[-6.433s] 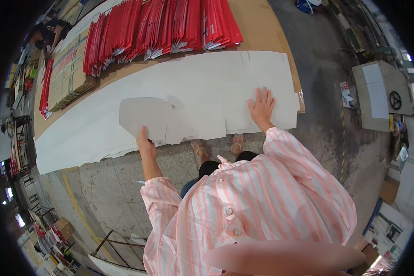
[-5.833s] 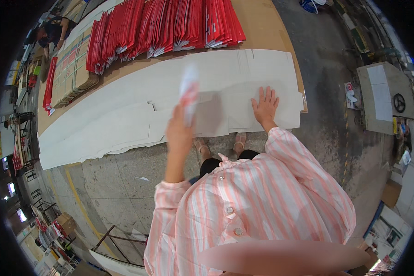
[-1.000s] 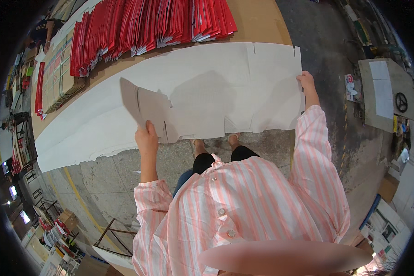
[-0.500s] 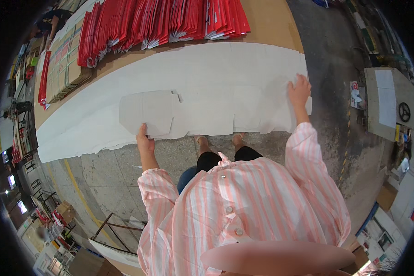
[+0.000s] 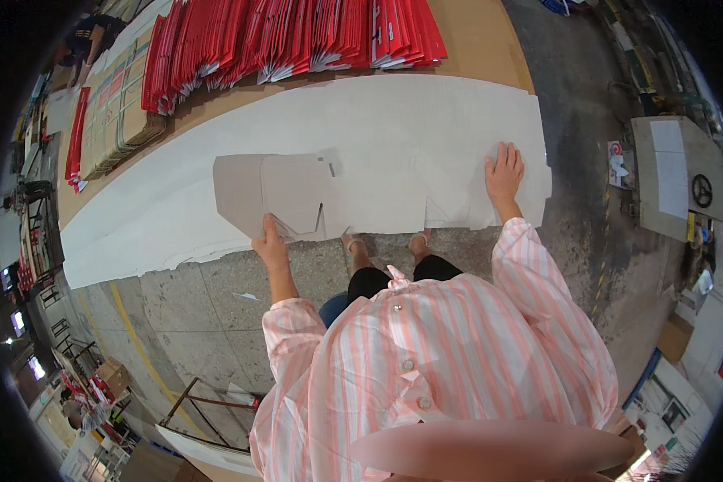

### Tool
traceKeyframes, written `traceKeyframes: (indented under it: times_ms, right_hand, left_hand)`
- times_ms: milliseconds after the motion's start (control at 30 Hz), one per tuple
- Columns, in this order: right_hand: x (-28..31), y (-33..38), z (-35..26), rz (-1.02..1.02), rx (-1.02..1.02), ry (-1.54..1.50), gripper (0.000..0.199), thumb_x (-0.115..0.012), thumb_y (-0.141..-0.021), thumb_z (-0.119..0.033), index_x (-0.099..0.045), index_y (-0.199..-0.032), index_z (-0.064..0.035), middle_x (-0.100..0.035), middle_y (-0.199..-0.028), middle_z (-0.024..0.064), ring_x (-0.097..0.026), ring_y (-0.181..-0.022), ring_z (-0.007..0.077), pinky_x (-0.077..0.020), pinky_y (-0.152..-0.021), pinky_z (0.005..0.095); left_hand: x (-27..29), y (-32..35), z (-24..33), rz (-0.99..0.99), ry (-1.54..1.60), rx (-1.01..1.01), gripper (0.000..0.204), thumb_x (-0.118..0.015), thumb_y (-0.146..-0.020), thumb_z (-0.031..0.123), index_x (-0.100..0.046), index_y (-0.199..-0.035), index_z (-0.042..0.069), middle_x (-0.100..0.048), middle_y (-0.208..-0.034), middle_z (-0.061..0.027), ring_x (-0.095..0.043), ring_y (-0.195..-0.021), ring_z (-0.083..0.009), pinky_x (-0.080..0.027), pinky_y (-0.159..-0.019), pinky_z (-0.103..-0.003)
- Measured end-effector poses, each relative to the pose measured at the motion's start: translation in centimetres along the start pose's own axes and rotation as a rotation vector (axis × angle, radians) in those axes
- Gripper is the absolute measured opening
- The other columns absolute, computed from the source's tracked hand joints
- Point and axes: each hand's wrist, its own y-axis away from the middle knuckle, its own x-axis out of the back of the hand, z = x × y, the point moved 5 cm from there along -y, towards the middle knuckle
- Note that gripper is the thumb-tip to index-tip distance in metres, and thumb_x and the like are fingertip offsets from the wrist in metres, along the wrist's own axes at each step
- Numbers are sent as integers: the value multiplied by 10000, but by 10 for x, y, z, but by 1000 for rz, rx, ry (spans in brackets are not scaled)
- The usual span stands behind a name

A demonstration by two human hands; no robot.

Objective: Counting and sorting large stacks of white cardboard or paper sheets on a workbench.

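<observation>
A grey die-cut cardboard blank [image 5: 277,193] lies flat on a wide stack of white die-cut sheets [image 5: 394,136] on a long table. My left hand [image 5: 270,245] pinches the near edge of this grey blank. My right hand [image 5: 504,173] rests flat, fingers spread, on the white sheets near their right end. My striped pink sleeves come in from below.
Rows of red folded cartons [image 5: 289,36] lie behind the white sheets on the brown table [image 5: 478,32]. Brown flat boxes [image 5: 116,116] are stacked at the far left. A white cabinet [image 5: 675,177] stands on the concrete floor [image 5: 193,321] to the right. My sandalled feet show at the table's edge.
The grey blank, held lifted and tilted a second ago, now lies flat on the white stack. My right hand has slid from the right edge onto the sheet.
</observation>
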Motion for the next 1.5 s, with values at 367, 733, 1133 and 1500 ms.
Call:
traceKeyframes:
  times_ms: [367, 733, 1133, 1500]
  right_hand:
    - [-6, 4, 4, -25, -64, 19, 544, -449, -861, -367, -322, -1334, -130, -256, -1396, 149, -198, -1290, 350, -155, -1035, 518]
    - [-6, 1, 5, -21, -62, 43, 538, -436, -867, -369, -320, -1337, -135, -265, -1395, 140, -200, -1293, 339, -155, -1035, 512]
    - [-5, 2, 9, -39, -94, 44, 538, -432, -866, -364, -319, -1335, -127, -269, -1389, 145, -211, -1283, 350, -164, -1031, 517]
    - [-7, 0, 14, -34, -87, 44, 547, -436, -864, -363, -308, -1345, -133, -259, -1399, 144, -201, -1291, 346, -150, -1038, 519]
  left_hand:
    - [-9, 8, 16, -5, -138, -148, 260, -581, -846, 174, -591, -893, -82, -611, -880, -79, -539, -780, -128, -437, -708, -273]
    - [0, 8, 2, 94, -76, -143, 207, -598, -835, 159, -610, -834, -47, -604, -790, -51, -532, -743, -106, -435, -655, -254]
    - [1, -2, -15, 98, 351, 12, 209, -597, -834, 144, -605, -842, -65, -607, -819, -52, -528, -742, -113, -419, -657, -269]
    - [0, 2, 1, 103, 257, 75, 250, -612, -821, 163, -596, -873, -82, -603, -829, -65, -529, -729, -118, -427, -617, -261]
